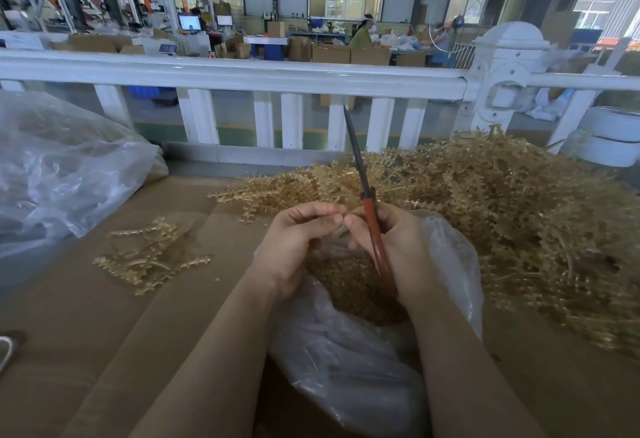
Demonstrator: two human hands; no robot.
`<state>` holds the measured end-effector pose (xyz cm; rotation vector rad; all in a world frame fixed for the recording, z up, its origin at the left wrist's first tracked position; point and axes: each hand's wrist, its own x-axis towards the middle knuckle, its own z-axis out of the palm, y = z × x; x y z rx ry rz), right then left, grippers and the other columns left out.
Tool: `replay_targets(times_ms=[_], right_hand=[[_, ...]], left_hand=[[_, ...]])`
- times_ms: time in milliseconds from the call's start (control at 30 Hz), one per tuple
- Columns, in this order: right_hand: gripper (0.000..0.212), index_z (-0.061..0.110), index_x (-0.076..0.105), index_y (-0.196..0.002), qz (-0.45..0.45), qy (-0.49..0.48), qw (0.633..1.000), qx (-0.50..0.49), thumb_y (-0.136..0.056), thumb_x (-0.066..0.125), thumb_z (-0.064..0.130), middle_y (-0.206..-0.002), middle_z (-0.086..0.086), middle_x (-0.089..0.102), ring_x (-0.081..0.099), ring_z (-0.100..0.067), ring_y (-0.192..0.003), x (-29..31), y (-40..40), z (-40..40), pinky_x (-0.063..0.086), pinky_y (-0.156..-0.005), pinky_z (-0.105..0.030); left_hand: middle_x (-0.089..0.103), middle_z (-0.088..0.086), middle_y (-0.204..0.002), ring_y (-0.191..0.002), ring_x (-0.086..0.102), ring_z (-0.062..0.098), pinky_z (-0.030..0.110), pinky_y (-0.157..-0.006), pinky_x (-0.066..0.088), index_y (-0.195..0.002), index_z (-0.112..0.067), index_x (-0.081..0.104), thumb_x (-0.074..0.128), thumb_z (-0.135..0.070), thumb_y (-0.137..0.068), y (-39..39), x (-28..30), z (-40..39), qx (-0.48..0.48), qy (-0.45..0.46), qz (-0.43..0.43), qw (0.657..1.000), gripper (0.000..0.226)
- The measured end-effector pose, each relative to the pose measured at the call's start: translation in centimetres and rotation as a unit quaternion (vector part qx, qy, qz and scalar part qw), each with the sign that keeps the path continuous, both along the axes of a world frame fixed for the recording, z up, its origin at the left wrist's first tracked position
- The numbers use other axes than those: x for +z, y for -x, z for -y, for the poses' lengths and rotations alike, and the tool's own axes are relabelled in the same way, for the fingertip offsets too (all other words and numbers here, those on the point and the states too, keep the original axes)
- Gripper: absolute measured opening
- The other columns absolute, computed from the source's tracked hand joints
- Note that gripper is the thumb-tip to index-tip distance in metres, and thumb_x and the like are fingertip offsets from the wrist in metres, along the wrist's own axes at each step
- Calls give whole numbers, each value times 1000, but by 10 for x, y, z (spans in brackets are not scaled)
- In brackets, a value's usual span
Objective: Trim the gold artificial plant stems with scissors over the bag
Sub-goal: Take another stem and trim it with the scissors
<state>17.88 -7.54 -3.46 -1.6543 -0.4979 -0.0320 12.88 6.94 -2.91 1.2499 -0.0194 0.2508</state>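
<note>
1. You are gripping the single pair of red-handled, dark-bladed scissors (367, 209) in your right hand (391, 250), fingers curled round the handles, blades closed and pointing up toward 12 o'clock, probably parked out of the way while your fingertips work.
2. Your left hand (294, 250) is curling in at 9 o'clock of the scissors, its fingertips meeting your right thumb in a pinch; something small and pale seems caught there, but you cannot tell what.
3. You are keeping both hands directly above the open clear plastic bag (346, 351), likely so gold offcuts (349, 285) are dropping straight in.
4. The big heap of gold artificial plant stems (502, 202) is sitting at 2 o'clock, within your right hand's reach.
5. A small scatter of gold sprigs (152, 257), too tangled to count, is lying at 9 o'clock on the brown cardboard surface (104, 351).
6. A second, crumpled clear bag (62, 167) is resting at 10 o'clock: two bags altogether.
</note>
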Motion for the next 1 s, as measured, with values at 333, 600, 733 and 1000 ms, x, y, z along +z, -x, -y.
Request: replay_targets(times_ms=[333,600,733,1000], right_hand=[[9,26,71,-80,49,21,998,-15,-85,79,26,-75,7,73,68,-3,-67,-6,-4,3,54,-61,-17],[58,30,58,-93,204,245,939,-129,-69,58,83,-83,16,64,61,-1,-81,-6,0,9,51,-67,-21],[66,22,54,-89,235,289,916,-150,-70,52,85,-82,12,61,59,-8,-78,-5,0,8,56,-66,-31],[61,21,55,-84,265,310,901,-149,-74,57,81,-78,13,60,57,-7,-73,-4,-1,7,53,-62,-26]], left_hand=[[65,3,-64,-55,59,9,20,-51,50,-69,-14,75,75,-22,-73,-1,1,-2,67,10,-14,998,9],[60,-8,-60,-60,50,6,21,-64,44,-65,-21,69,67,-15,-92,0,1,-9,186,-90,53,977,27],[57,-8,-62,-62,46,7,23,-63,40,-67,-21,65,60,-12,-97,0,1,-10,187,-115,85,972,31],[56,-5,-64,-63,46,7,23,-64,39,-74,-12,64,55,-4,-98,-3,-2,-12,160,-94,84,979,27]])
